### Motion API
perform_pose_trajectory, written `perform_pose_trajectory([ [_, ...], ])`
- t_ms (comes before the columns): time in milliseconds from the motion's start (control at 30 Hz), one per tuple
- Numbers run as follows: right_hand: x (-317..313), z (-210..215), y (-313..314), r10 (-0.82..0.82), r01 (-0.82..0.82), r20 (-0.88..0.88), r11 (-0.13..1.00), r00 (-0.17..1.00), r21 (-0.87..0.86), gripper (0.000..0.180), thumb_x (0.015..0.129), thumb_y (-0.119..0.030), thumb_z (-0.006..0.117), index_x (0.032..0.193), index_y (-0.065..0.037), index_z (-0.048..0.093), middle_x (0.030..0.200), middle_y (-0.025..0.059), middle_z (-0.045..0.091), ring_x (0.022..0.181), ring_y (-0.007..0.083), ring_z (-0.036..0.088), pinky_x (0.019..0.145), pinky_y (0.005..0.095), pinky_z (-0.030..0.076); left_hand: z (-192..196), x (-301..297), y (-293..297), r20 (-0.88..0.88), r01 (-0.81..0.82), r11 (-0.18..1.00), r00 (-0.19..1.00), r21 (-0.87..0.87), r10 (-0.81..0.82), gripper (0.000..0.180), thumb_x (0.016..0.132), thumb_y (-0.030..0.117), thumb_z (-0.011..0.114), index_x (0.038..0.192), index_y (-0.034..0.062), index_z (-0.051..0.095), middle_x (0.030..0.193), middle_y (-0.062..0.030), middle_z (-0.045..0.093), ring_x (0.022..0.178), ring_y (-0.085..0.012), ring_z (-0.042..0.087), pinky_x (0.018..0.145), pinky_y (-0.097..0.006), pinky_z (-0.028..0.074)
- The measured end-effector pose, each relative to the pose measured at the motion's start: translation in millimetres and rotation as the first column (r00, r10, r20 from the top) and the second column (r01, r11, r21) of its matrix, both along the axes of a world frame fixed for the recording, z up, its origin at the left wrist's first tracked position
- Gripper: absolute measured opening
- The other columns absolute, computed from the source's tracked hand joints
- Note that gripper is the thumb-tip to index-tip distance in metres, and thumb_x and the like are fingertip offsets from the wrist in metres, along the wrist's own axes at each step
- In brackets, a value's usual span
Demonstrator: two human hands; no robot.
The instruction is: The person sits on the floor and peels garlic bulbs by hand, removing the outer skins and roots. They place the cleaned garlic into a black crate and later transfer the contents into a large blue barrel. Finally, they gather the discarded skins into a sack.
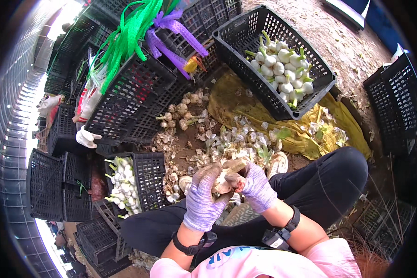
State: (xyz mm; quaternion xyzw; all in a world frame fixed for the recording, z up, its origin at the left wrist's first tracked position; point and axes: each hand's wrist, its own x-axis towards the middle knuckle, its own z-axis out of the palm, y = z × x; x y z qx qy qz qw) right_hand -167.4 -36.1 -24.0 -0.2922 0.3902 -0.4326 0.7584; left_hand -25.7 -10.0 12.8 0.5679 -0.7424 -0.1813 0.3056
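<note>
One garlic bulb (221, 184), gripped between gloved left hand (202, 200) and right hand (257, 187).
Should its papery skin slip, it could drop among garlic peelings (236, 142) just beyond the hands.

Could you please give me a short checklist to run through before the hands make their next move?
1. Gloves on: ok; the left hand and right hand both wear pale purple gloves.
2. Garlic bulb secure: ok; both hands hold it.
3. Skin fully off that bulb: cannot tell; the fingers cover much of it.
4. Space in the upper black crate: ok; white garlic bulbs leave part of it bare.
5. Brown-skinned bulbs on the ground: ok; a small pile lies ahead.
6. Ground free of scraps: not ok; loose skins lie scattered there.
</note>
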Motion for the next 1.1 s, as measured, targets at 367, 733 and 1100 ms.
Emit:
perform_pose_trajectory([
  [367,-17,-7,-8,0.275,-0.298,0.264,0.953,0.924,0.052,0.055,0.075,-0.032,0.069,0.114,0.003,0.051,0.095,0.0058,0.061,0.079,0.0109,0.057,0.070,0.0241,0.047,-14,14,15,-0.499,0.031,0.930,0.850,0.365,0.168,0.066,0.061,-0.001,0.075,0.119,0.0075,0.044,0.115,-0.0102,0.048,0.105,-0.0224,0.051,0.088,-0.035,0.044],
  [733,-12,-11,-5,0.251,-0.256,0.187,0.967,0.950,0.002,0.041,0.076,-0.023,0.068,0.106,0.002,0.055,0.082,0.0048,0.061,0.067,0.0081,0.056,0.059,0.0229,0.047,-15,11,15,-0.514,-0.003,0.947,0.839,0.321,0.177,0.062,0.058,-0.004,0.074,0.114,0.0073,0.048,0.111,-0.0087,0.050,0.100,-0.0210,0.052,0.087,-0.033,0.044],
  [1100,-10,-16,0,-0.010,-0.296,-0.518,0.811,0.855,-0.504,0.029,0.077,-0.015,0.054,0.101,0.001,0.055,0.087,0.0213,0.056,0.083,0.0355,0.055,0.075,0.0395,0.043,-32,14,7,-0.659,0.079,0.722,0.485,0.687,0.574,0.061,0.085,0.051,0.049,0.126,0.0070,0.039,0.098,-0.0076,0.055,0.076,-0.0144,0.056,0.060,-0.030,0.050],
])
